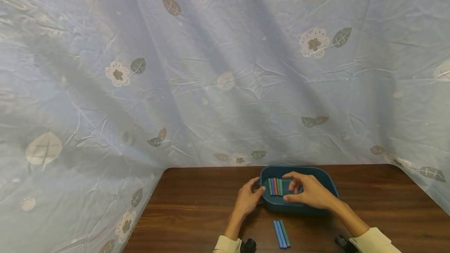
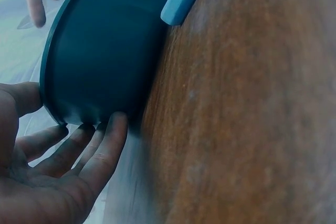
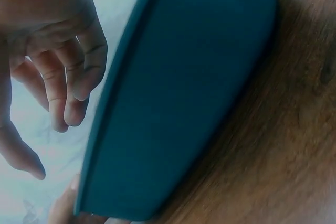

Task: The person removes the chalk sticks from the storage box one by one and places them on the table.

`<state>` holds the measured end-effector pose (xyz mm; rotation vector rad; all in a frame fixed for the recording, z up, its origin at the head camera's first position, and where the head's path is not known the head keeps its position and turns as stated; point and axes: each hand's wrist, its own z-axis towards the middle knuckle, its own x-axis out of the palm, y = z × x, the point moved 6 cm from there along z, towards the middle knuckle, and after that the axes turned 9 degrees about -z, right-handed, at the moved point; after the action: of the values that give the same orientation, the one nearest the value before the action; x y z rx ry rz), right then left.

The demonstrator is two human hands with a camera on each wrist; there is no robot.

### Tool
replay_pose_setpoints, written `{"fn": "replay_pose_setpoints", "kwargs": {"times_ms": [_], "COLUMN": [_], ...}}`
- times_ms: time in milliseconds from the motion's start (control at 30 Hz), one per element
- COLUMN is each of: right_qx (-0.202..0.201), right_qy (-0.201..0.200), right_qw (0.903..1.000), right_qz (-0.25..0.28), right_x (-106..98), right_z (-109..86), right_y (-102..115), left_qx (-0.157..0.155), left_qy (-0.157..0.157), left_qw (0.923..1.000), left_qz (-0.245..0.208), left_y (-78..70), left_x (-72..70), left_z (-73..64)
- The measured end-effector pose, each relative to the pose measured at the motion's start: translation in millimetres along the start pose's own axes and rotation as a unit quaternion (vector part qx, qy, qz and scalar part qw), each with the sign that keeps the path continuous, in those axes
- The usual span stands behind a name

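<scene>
A dark teal plastic basin (image 1: pixel 277 207) stands on the table. My left hand (image 1: pixel 247 197) holds its left end, thumb at the rim and fingers (image 2: pixel 105 156) against the outer wall. Inside, at the left, several thin coloured sticks (image 1: pixel 275 187) lie side by side in green, blue, purple and red. Over the basin hovers my right hand (image 1: pixel 311 191), fingers bent and thumb apart, with nothing visible between them. In front of the basin, three sticks (image 1: pixel 281 234), two blue and one green, lie together on the table; the left wrist view shows one blue stick end (image 2: pixel 181 1).
The brown wooden table (image 1: pixel 197 206) ends at the back against a pale blue curtain (image 1: pixel 225 128) printed with flowers and leaves. Dark wrist devices (image 1: pixel 249 245) sit at both cream sleeves (image 1: pixel 374 241).
</scene>
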<state>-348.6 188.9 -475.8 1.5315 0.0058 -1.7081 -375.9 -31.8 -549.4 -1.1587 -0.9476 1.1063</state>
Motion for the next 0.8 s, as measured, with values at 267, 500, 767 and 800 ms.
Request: {"fn": "replay_pose_setpoints", "kwargs": {"times_ms": [267, 500, 767, 800], "right_qx": [0.025, 0.038, 0.06, 0.062], "right_qy": [-0.001, -0.003, 0.004, 0.006], "right_qw": [0.9996, 0.9992, 0.9982, 0.998], "right_qz": [-0.017, -0.015, -0.004, -0.003], "right_x": [5, 12, 21, 22], "right_z": [15.6, 24.7, 28.6, 29.0], "right_y": [-19, -36, -53, -54], "left_qx": [-0.002, -0.004, -0.001, -0.001], "left_qy": [-0.004, -0.002, 0.001, 0.002], "left_qw": [1.0, 0.9999, 0.9998, 0.9998], "left_qz": [0.004, 0.013, 0.018, 0.018], "left_y": [1.0, 1.1, 0.5, 0.6], "left_x": [-0.5, 0.7, 1.0, 1.1], "left_z": [0.9, 1.9, 0.1, -0.1]}}
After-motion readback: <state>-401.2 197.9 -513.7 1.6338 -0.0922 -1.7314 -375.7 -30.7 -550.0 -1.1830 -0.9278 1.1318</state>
